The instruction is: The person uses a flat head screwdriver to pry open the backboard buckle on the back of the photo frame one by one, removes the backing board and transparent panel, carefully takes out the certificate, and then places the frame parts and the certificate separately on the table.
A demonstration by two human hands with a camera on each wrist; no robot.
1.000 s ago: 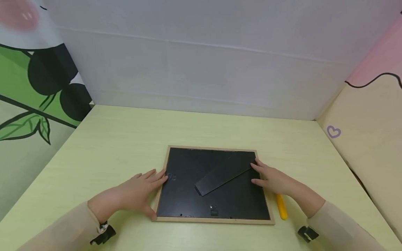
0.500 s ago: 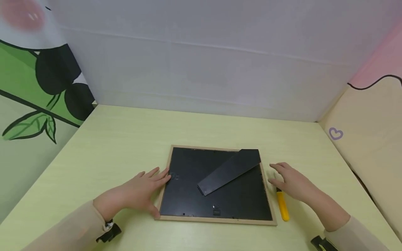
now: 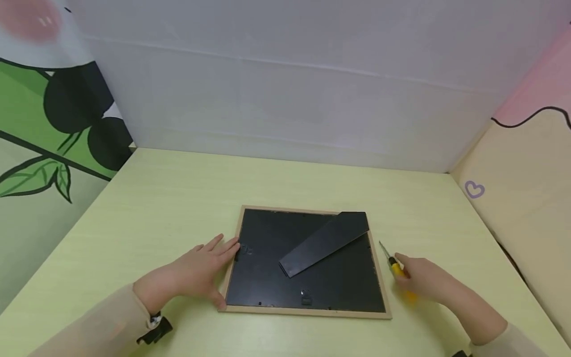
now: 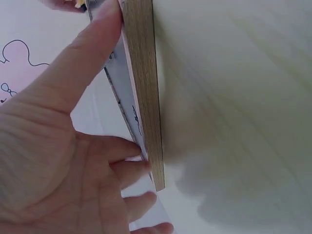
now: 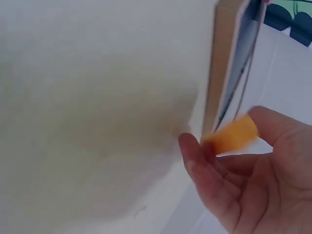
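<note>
A picture frame (image 3: pixel 265 233) with a light wooden edge lies face down, its black backing up. A black stand leg (image 3: pixel 327 243) runs slantwise across that backing. My left hand (image 3: pixel 194 272) rests at the frame's left side, fingertips on the edge and thumb at the near left corner; the left wrist view shows the thumb (image 4: pixel 80 61) laid along the wooden edge. To the right of the frame, my right hand (image 3: pixel 430 280) grips a screwdriver (image 3: pixel 396 268), its thin metal shaft pointing away. The yellow handle (image 5: pixel 236 135) sits between thumb and fingers in the right wrist view, slightly blurred.
The pale table (image 3: pixel 192 198) meets a whitish back wall (image 3: pixel 285 109). A painted panel (image 3: pixel 53 148) borders the left side, and a cream and pink panel (image 3: pixel 526 183) the right.
My right hand has left the frame's right edge, moved right and nearer, and taken hold of the screwdriver. The stand leg's top end now stands out from the backing. My left hand stays put.
</note>
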